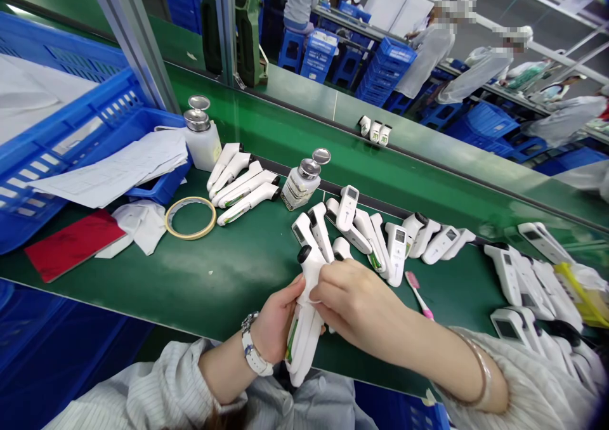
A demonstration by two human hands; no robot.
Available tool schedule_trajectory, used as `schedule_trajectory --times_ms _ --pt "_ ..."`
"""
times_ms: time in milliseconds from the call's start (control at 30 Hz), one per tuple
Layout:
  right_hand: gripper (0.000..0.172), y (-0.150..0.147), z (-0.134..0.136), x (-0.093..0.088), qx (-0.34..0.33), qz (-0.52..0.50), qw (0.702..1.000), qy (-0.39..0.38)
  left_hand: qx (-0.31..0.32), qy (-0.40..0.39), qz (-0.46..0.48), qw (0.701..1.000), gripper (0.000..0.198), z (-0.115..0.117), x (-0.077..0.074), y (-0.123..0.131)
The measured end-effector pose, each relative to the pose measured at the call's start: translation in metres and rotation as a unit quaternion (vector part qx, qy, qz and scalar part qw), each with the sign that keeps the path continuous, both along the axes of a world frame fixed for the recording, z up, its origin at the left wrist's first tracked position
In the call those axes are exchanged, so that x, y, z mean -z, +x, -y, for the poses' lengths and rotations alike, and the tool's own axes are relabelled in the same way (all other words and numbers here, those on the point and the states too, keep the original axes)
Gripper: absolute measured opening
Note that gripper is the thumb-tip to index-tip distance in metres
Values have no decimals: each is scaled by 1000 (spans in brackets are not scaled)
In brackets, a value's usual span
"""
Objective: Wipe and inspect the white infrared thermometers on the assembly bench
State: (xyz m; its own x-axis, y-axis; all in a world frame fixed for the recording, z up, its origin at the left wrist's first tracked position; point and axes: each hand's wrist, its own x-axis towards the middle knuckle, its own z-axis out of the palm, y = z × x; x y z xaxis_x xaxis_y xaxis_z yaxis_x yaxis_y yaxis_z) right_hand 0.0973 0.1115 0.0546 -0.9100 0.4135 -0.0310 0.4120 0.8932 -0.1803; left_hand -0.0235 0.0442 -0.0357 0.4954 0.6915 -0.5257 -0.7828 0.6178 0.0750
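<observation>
My left hand (pixel 276 322) is wrapped round the handle of a white handheld thermometer (pixel 304 319), held upright near the front edge of the green table (pixel 223 271). My right hand (pixel 354 300) is closed against the thermometer's upper body, fingers pinching something small that I cannot make out. Just behind my hands lies a pile of several white thermometers (pixel 375 230). A pink toothbrush (pixel 419 293) lies to the right of my right hand.
More thermometers lie at left (pixel 240 186) and far right (pixel 528 278). Two pump bottles (pixel 202 135) (pixel 304 179), a tape roll (pixel 190 217), white cloth (pixel 140 224), red card (pixel 71 243) and blue crate with papers (pixel 109 163) stand left. Other people work beyond the conveyor (pixel 361 163).
</observation>
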Motion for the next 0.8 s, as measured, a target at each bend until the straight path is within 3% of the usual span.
schedule_trajectory --times_ms 167,333,467,600,800 --pt "20 0 0 0 35 6 999 32 2 8 -3 1000 33 1 1 0" --pt "19 -1 0 -1 0 8 1000 -12 -12 18 1 1000 28 2 3 0" --pt "19 0 -2 -1 42 2 999 26 6 16 -2 1000 35 1 2 0" --pt "19 1 1 0 -4 4 1000 -16 -16 18 5 1000 28 1 1 0" --pt "18 2 3 1 34 -9 999 9 -2 13 2 1000 32 1 0 1"
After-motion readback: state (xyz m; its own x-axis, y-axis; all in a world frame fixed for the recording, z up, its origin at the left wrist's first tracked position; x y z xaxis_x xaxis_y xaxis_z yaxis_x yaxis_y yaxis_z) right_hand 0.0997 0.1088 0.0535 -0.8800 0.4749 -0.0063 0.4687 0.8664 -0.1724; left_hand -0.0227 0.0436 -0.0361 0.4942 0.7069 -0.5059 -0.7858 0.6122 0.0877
